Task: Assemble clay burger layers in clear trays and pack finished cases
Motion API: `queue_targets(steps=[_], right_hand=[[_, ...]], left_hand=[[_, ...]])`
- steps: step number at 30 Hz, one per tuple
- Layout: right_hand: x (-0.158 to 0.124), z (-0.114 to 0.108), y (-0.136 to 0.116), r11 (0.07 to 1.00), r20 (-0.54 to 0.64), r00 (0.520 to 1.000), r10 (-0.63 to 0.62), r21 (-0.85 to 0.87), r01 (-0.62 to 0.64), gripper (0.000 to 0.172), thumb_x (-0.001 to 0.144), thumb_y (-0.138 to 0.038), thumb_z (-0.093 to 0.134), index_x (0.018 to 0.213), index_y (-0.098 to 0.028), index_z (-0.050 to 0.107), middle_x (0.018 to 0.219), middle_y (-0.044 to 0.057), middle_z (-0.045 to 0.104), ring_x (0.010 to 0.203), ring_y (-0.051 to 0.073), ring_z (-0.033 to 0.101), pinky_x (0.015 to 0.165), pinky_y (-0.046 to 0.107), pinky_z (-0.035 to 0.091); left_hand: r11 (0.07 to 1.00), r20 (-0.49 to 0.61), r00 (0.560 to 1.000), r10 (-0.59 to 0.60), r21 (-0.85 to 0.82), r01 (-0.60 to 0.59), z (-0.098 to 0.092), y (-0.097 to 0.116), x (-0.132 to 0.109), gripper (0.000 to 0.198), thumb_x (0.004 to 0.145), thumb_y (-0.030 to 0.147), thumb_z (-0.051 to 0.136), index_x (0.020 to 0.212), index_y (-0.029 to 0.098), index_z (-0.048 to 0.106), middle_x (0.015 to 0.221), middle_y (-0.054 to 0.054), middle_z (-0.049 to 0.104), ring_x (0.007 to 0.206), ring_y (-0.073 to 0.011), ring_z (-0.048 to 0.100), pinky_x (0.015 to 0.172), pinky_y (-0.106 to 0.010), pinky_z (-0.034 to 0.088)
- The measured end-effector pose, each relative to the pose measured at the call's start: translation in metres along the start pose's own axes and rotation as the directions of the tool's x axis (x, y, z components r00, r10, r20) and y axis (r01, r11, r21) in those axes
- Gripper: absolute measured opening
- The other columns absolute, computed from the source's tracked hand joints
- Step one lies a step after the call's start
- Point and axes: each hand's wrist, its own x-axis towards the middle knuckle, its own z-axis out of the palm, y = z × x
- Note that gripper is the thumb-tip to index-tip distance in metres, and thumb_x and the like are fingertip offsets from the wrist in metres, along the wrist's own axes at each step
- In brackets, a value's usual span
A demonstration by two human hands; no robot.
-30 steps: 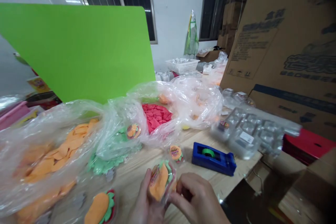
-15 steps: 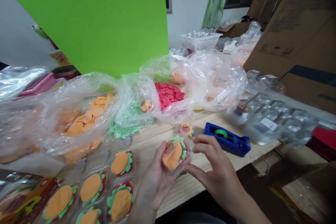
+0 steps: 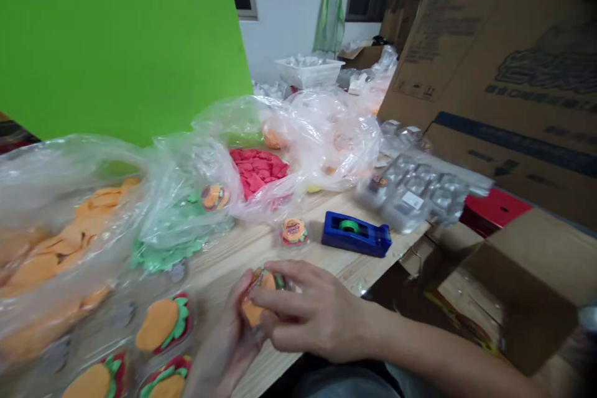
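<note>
My left hand [image 3: 227,341] is closed around a small toy burger in a clear plastic case [image 3: 253,313], near the table's front edge. Across the top of the case lie the bent fingers of my right hand [image 3: 321,314], its fingertips pressing on the case and hiding much of it. An orange bun and a bit of green show between the fingers. Beyond the hands, another packed toy burger [image 3: 294,231] with a printed label stands on the wooden table. To its right is a blue tape dispenser [image 3: 357,241] holding a green roll.
Several burgers sit in a clear tray [image 3: 157,324] at the lower left. Behind lie plastic bags of orange pieces [image 3: 69,239], green pieces [image 3: 180,230] and red pieces [image 3: 258,169]. Stacked clear cases [image 3: 410,199] stand at the right, before a large carton [image 3: 489,74].
My right hand has come in from the right, its fingers now over the cased burger. The view has swung right, so the table's contents appear further left.
</note>
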Motion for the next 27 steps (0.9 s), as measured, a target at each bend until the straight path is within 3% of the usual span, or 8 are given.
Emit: queue_targets(steps=[8, 11, 14, 16, 18, 21, 23, 27], right_hand=[[-0.014, 0.048, 0.008, 0.993, 0.041, 0.993, -0.113, 0.027, 0.112, 0.015, 0.086, -0.017, 0.045, 0.081, -0.015, 0.06, 0.116, 0.009, 0.057, 0.119, 0.025, 0.04, 0.092, 0.038, 0.042], [-0.022, 0.087, 0.017, 0.993, -0.043, 0.996, -0.079, 0.087, 0.082, 0.023, 0.089, -0.016, 0.038, 0.09, -0.014, 0.06, 0.112, 0.011, 0.06, 0.116, 0.022, 0.044, 0.086, 0.034, 0.046], [-0.023, 0.124, 0.027, 0.986, -0.06, 0.998, 0.008, 0.169, 0.002, 0.028, 0.089, -0.016, 0.034, 0.086, -0.014, 0.062, 0.107, 0.013, 0.062, 0.111, 0.024, 0.049, 0.081, 0.038, 0.048], [-0.02, 0.138, 0.035, 0.974, -0.036, 0.994, 0.107, 0.203, -0.097, 0.029, 0.088, -0.014, 0.033, 0.084, -0.012, 0.062, 0.105, 0.017, 0.062, 0.106, 0.028, 0.052, 0.08, 0.047, 0.047], [-0.015, 0.143, 0.039, 0.941, 0.006, 0.971, 0.239, 0.245, -0.234, 0.026, 0.086, -0.011, 0.035, 0.086, -0.011, 0.062, 0.109, 0.02, 0.059, 0.109, 0.032, 0.049, 0.084, 0.054, 0.042], [-0.004, 0.138, 0.027, 0.831, 0.094, 0.892, 0.442, 0.331, -0.447, 0.023, 0.082, -0.01, 0.039, 0.092, -0.012, 0.06, 0.121, 0.021, 0.049, 0.118, 0.033, 0.04, 0.095, 0.057, 0.03], [0.003, 0.137, 0.004, 0.715, 0.198, 0.824, 0.531, 0.416, -0.561, 0.024, 0.082, -0.013, 0.04, 0.098, -0.014, 0.057, 0.116, 0.018, 0.053, 0.111, 0.028, 0.048, 0.093, 0.051, 0.035], [0.02, 0.155, -0.047, 0.386, 0.528, 0.682, 0.507, 0.568, -0.727, 0.021, 0.084, -0.02, 0.037, 0.091, -0.015, 0.056, 0.069, 0.004, 0.064, 0.056, 0.014, 0.063, 0.051, 0.026, 0.052]], left_hand=[[0.98, 0.084, 0.983, 0.162, 0.104, -0.17, -0.035, -0.006, 0.005, 0.033, 0.085, 0.035, 0.042, 0.108, 0.014, 0.054, 0.105, -0.009, 0.062, 0.093, -0.0196, 0.06, 0.079, -0.031, 0.048], [0.909, -0.034, 0.949, 0.313, 0.301, -0.289, -0.052, -0.009, 0.007, 0.047, 0.082, 0.04, 0.045, 0.122, 0.016, 0.042, 0.125, -0.014, 0.049, 0.105, -0.0245, 0.053, 0.084, -0.039, 0.045], [0.542, -0.11, 0.793, 0.599, 0.785, -0.3, -0.072, -0.003, 0.004, 0.054, 0.078, 0.04, 0.051, 0.126, 0.018, 0.038, 0.134, -0.013, 0.038, 0.116, -0.0245, 0.044, 0.094, -0.037, 0.038], [0.11, 0.053, 0.689, 0.723, 0.975, -0.191, -0.087, 0.014, 0.0, 0.045, 0.08, 0.037, 0.048, 0.12, 0.016, 0.045, 0.131, -0.013, 0.043, 0.119, -0.0227, 0.041, 0.098, -0.036, 0.034], [-0.168, 0.184, 0.626, 0.758, 0.982, -0.084, -0.102, 0.042, -0.001, 0.035, 0.083, 0.03, 0.042, 0.113, 0.014, 0.051, 0.122, -0.013, 0.052, 0.116, -0.0214, 0.044, 0.098, -0.037, 0.034], [-0.246, 0.202, 0.575, 0.793, 0.969, -0.002, -0.123, 0.09, 0.006, 0.032, 0.082, 0.021, 0.041, 0.111, 0.011, 0.052, 0.116, -0.015, 0.055, 0.111, -0.0241, 0.047, 0.097, -0.042, 0.033], [-0.283, 0.214, 0.564, 0.797, 0.959, 0.036, -0.135, 0.116, 0.015, 0.031, 0.08, 0.019, 0.043, 0.109, 0.012, 0.054, 0.114, -0.014, 0.057, 0.11, -0.025, 0.047, 0.096, -0.043, 0.032], [-0.334, 0.235, 0.59, 0.772, 0.94, 0.064, -0.154, 0.139, 0.038, 0.027, 0.077, 0.019, 0.049, 0.103, 0.017, 0.057, 0.109, -0.009, 0.06, 0.108, -0.0231, 0.048, 0.097, -0.04, 0.032]])
